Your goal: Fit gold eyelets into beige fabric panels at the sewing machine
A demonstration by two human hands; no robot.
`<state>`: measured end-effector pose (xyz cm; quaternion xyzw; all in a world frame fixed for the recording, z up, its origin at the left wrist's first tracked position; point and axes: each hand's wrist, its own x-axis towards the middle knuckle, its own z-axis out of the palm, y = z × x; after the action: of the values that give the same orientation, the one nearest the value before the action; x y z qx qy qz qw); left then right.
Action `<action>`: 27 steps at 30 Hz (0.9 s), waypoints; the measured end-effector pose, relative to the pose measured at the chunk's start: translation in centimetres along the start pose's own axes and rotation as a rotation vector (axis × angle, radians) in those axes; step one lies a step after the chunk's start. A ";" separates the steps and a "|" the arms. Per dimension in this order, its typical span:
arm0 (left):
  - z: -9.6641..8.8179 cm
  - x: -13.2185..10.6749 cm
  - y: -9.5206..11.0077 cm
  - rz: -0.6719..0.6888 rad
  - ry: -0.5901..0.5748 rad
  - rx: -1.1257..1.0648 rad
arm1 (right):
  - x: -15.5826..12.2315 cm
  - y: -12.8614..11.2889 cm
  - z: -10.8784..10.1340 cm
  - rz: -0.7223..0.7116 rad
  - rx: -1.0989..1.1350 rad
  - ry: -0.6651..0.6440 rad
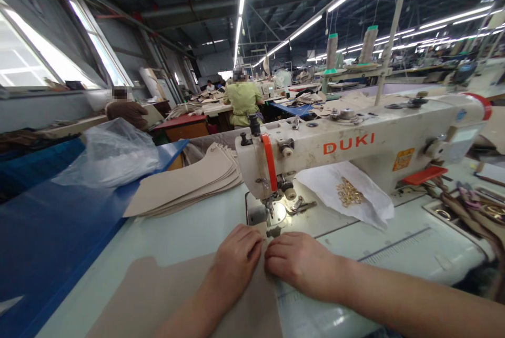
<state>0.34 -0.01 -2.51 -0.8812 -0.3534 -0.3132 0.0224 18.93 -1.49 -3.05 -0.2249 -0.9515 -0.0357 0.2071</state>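
Note:
A large beige fabric panel [158, 296] lies flat on the pale table in front of me, its narrow upper end just before the needle area of a white sewing machine [307, 143]. My left hand [239, 259] rests over the panel with its fingers curled closed on the edge. Close beside it, my right hand [295, 260] is closed on the same panel's right edge, fingertips bent under and partly hidden. The presser foot [270, 207] is lit by the machine's lamp and stands just beyond both hands.
A stack of beige panels [189, 182] lies left of the machine head. Small gold-coloured metal pieces [349, 193] sit on white paper [321, 185] under the arm. Clear plastic [118, 153] covers part of a blue surface [79, 238]. Other people work farther back.

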 end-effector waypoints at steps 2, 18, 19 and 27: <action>0.1 0.0 0.0 0.004 0.000 -0.004 | 0.0 0.0 0.0 0.004 0.015 0.008; 0.1 0.1 0.2 0.017 0.003 0.028 | 0.1 -0.1 -0.3 0.019 0.024 -0.005; 0.1 0.1 0.1 0.015 0.006 0.028 | 0.1 -0.1 -0.3 0.020 0.024 -0.005; 0.2 0.1 0.0 0.024 0.012 0.003 | 0.1 0.0 -0.1 0.016 0.025 0.021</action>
<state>0.52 0.12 -2.64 -0.8834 -0.3430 -0.3178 0.0299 18.92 -1.48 -2.91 -0.2293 -0.9479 -0.0246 0.2199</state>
